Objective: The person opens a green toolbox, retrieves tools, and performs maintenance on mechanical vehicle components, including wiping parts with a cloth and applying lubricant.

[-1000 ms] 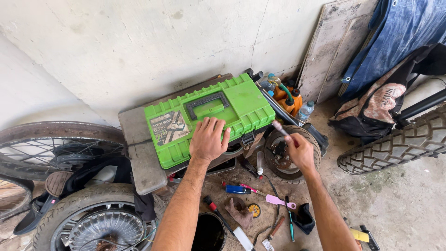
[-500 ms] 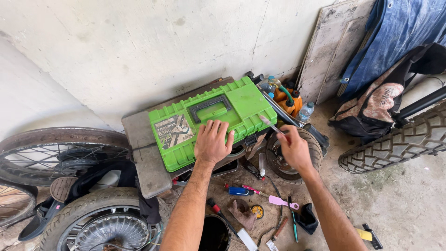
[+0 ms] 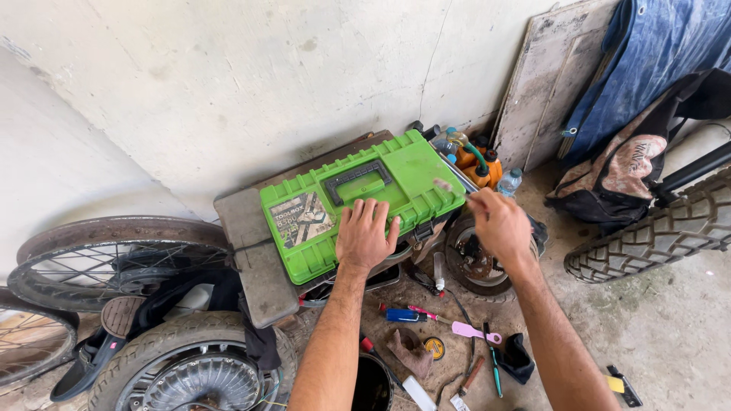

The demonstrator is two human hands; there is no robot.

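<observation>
A bright green toolbox (image 3: 396, 171) with a dark handle lies closed on a grey case against the wall. My left hand (image 3: 365, 234) rests flat on the toolbox's front edge, fingers spread. My right hand (image 3: 499, 224) hovers at the toolbox's right end and pinches a thin metal tool (image 3: 449, 188) whose tip lies over the lid's right corner. Just under my right hand sits a rusty brake drum (image 3: 481, 266).
Spoked wheels (image 3: 114, 259) and a tyre (image 3: 190, 358) lie at left. A knobby tyre (image 3: 655, 232) and a bag (image 3: 632, 171) are at right. Small hand tools (image 3: 457, 335) are scattered on the floor between my arms. Orange oil cans (image 3: 476, 164) stand behind the toolbox.
My right hand has lifted from the drum area up toward the toolbox's right corner, carrying the thin tool. My left hand stays on the lid. The view has shifted slightly.
</observation>
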